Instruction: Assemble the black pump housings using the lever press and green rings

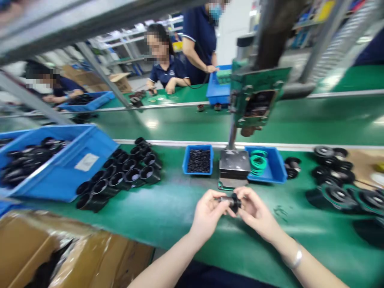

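Note:
Both my hands meet over the green table near its front edge, holding one small black cylindrical part point(231, 201) between them. My left hand point(208, 211) pinches its left end with closed fingers. My right hand point(255, 212) grips its right end, fingers curled round it. Just behind the hands stands the grey base block point(234, 164) of a green press fixture point(258, 100). A small blue tray of tiny black pieces point(198, 160) sits to its left, and a blue tray with green rings point(264, 164) to its right.
Rows of black tube parts point(120, 176) lie at the left beside a large blue bin point(72, 168) of black parts. Finished black round parts point(336, 180) lie at the right. A cardboard box point(60, 256) is at the front left. Three people work across the conveyor belt point(186, 124).

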Demonstrator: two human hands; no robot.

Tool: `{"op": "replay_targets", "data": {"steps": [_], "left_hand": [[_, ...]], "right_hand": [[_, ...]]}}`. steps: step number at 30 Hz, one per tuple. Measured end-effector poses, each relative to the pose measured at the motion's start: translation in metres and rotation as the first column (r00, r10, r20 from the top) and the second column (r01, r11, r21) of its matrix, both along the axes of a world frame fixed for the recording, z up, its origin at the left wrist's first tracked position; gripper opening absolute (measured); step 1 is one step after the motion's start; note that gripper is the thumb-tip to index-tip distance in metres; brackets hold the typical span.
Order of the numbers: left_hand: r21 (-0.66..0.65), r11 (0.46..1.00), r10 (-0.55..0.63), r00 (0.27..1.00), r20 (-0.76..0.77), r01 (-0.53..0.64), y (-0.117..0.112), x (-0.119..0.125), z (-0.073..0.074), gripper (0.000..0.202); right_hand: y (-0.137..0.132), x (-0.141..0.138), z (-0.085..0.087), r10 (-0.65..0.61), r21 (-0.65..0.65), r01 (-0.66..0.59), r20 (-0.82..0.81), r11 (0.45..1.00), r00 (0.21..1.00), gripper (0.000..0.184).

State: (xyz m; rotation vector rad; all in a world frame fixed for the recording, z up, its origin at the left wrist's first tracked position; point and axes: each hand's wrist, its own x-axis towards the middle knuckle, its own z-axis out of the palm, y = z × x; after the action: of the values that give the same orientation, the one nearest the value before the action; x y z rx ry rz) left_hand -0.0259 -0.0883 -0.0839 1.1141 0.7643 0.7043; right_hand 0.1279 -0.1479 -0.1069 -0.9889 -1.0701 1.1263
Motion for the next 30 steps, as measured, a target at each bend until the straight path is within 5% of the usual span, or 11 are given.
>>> {"op": "replay_targets", "data": {"steps": [2, 4, 6, 8, 10, 12, 14, 19, 24, 27, 30], "left_hand": [[0.066, 0.995, -0.074, 0.997, -0.029, 0.076, 0.005, -0.006, 0.003, 0.032], [0.307, 0.950, -0.014, 0.989, -0.148, 0.060, 0.024, -0.023, 0.009, 0.036], [0.653, 0.754, 0.325, 0.901, -0.287, -0.064, 0.053, -0.055, 0.017, 0.040], [0.880, 0.463, 0.729, 0.611, -0.309, -0.106, 0.086, -0.094, 0.022, 0.038], [0.928, 0.373, 0.876, 0.325, -0.357, 0.012, 0.114, -0.129, 0.023, 0.030], [0.895, 0.413, 0.874, 0.203, -0.441, 0.168, 0.129, -0.151, 0.022, 0.014], [0.842, 0.453, 0.830, 0.206, -0.518, 0.292, 0.129, -0.158, 0.020, 0.008], [0.688, 0.532, 0.499, 0.474, -0.725, 0.493, 0.088, -0.146, 0.025, 0.002], [0.634, 0.543, 0.318, 0.564, -0.762, 0.551, 0.057, -0.129, 0.032, 0.016], [0.690, 0.529, 0.472, 0.504, -0.723, 0.494, 0.053, -0.110, 0.032, 0.059], [0.648, 0.549, 0.575, 0.324, -0.751, 0.528, 0.056, -0.091, 0.030, 0.056]], "right_hand": [[-0.001, 0.002, -0.006, -0.032, -0.036, 0.033, 0.027, 0.999, 0.999, 0.024], [-0.001, 0.006, -0.011, -0.040, -0.107, 0.042, 0.022, 0.993, 0.999, 0.027], [-0.002, 0.010, -0.013, -0.048, -0.161, 0.048, 0.004, 0.986, 0.999, 0.030], [-0.003, 0.010, -0.009, -0.066, -0.195, 0.059, -0.026, 0.979, 0.997, 0.033], [-0.005, 0.007, -0.004, -0.094, -0.240, 0.076, -0.063, 0.968, 0.994, 0.034], [-0.005, 0.003, 0.000, -0.112, -0.278, 0.082, -0.095, 0.957, 0.989, 0.034], [-0.005, 0.000, 0.002, -0.114, -0.292, 0.075, -0.120, 0.953, 0.986, 0.034], [-0.002, -0.003, 0.008, -0.112, -0.295, 0.058, -0.168, 0.954, 0.979, 0.040], [-0.002, -0.005, 0.012, -0.123, -0.299, 0.070, -0.161, 0.952, 0.979, 0.041], [-0.001, -0.004, 0.005, -0.113, -0.274, 0.071, -0.140, 0.959, 0.984, 0.037], [0.002, 0.001, -0.002, -0.091, -0.226, 0.063, -0.117, 0.972, 0.989, 0.034]]}}
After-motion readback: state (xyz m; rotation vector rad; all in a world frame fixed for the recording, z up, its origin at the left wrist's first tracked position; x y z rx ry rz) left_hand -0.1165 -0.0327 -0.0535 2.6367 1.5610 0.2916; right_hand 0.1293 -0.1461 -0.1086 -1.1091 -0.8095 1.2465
